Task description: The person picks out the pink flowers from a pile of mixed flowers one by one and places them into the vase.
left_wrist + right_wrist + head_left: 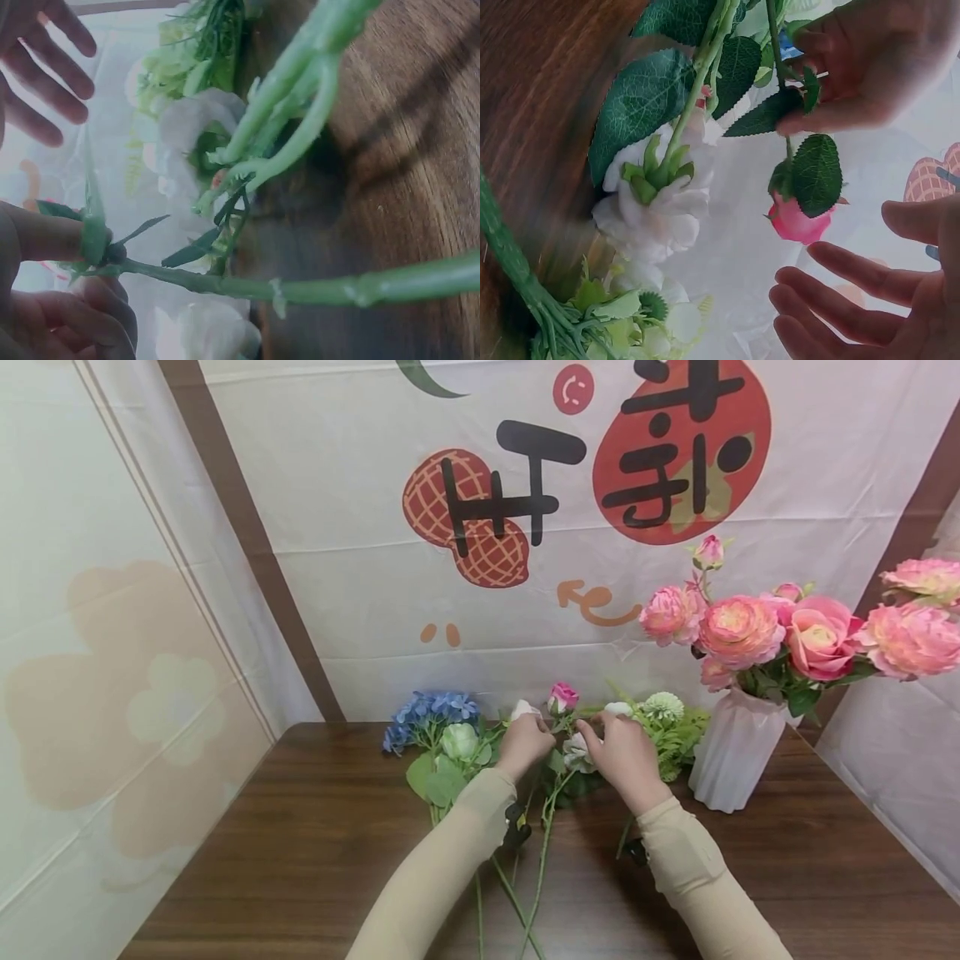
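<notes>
My left hand (527, 745) pinches the stem (322, 291) of a pink rose (801, 221) just under its leaves, between thumb and fingertips. The rose (562, 697) points away from me, its long stem running back toward the near side of the table. To its right, my right hand (626, 758) is open, with spread fingers close to the bloom and nothing held. A white flower (660, 202) with large green leaves lies between and below the hands. Beyond the left hand shows another white bloom (523, 710), partly covered by the fingers.
Blue hydrangeas (435, 714) and a pale green rose (459, 741) lie at the left. At the right are a green pompom flower (663, 706), fern-like greenery (678, 739) and a white vase (738, 752) of pink flowers (742, 631). A printed cloth (337, 568) hangs behind the wooden table (322, 827).
</notes>
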The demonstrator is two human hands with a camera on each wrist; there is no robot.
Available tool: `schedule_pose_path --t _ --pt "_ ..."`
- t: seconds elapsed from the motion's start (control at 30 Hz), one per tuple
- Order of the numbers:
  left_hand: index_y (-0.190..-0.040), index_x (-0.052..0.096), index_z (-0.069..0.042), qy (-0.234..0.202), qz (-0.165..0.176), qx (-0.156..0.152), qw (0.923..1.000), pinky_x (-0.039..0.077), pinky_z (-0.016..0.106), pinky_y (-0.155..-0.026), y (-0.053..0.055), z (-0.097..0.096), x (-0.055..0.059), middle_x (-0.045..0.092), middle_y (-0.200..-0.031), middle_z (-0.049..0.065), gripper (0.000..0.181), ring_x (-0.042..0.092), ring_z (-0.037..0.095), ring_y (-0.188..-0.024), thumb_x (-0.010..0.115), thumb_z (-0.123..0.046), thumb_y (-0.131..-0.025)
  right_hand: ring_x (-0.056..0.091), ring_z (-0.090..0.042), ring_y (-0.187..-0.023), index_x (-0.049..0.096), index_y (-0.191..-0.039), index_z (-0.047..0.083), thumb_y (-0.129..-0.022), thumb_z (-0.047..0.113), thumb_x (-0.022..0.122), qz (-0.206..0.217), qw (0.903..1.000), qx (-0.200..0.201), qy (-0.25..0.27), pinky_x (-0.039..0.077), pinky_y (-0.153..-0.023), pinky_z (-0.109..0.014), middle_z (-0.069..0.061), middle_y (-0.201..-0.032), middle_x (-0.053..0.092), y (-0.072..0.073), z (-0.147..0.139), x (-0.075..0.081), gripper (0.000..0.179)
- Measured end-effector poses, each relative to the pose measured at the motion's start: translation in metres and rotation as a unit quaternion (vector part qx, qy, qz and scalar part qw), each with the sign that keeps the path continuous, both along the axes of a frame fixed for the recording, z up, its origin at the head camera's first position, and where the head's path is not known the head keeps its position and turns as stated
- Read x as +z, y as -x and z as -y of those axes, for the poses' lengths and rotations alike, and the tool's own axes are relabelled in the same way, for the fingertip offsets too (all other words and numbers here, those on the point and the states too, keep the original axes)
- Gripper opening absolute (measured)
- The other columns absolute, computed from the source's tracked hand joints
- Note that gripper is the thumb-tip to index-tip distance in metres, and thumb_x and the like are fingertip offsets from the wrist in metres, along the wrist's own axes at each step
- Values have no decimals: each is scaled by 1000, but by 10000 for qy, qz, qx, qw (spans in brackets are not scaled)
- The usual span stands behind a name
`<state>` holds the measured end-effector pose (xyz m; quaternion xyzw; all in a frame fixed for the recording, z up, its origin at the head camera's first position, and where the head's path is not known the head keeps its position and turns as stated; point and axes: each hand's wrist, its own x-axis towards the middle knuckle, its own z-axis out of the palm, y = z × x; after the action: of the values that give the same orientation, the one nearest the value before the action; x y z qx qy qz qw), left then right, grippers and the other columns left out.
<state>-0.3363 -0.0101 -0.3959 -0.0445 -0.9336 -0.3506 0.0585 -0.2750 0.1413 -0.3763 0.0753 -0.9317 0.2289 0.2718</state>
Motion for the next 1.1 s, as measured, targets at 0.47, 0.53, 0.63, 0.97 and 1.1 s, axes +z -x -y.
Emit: schedule_pose_path --t 0.47,0.53,0.63,0.97,1.1 --pt "-81 69 -13 -521 -948 146 9940 45 26 -57 -16 12 20 66 -76 -1 8 59 13 -66 69 -21 -81 67 -26 -81 67 -110 8 -97 43 49 720 9954 459 437 52 -71 -44 -10 -100 72 -3 -1 12 42" --pt "-82 69 -11 -716 -1039 191 9918 45 26 -58 -19 14 22 67 -76 1 7 59 14 -66 70 -18 -80 67 -27 -86 67 -111 9 -97 43 48 804 9942 490 513 52 -75 -44 -10 -102 71 -3 -1 14 42" --pt "-81 68 -9 -1040 -1231 280 9865 46 27 -60 -22 16 27 66 -75 3 6 59 15 -67 70 -14 -78 67 -27 -89 67 -109 7 -97 43 49 811 9934 523 627 51 -77 -45 -11 -102 71 -2 0 19 42" --pt "-83 69 -6 -1878 -1864 460 9632 48 31 -63 -28 25 39 69 -77 8 11 62 21 -70 71 -16 -82 66 -28 -90 68 -109 8 -96 40 52 790 9917 573 831 51 -78 -45 -12 -104 71 0 -1 26 38" --pt "-85 69 -4 -2187 -1917 487 9555 51 32 -64 -31 27 41 70 -81 9 13 65 22 -72 71 -17 -83 67 -28 -90 69 -109 9 -96 38 53 711 9912 632 918 51 -78 -45 -12 -104 71 0 -2 27 36"
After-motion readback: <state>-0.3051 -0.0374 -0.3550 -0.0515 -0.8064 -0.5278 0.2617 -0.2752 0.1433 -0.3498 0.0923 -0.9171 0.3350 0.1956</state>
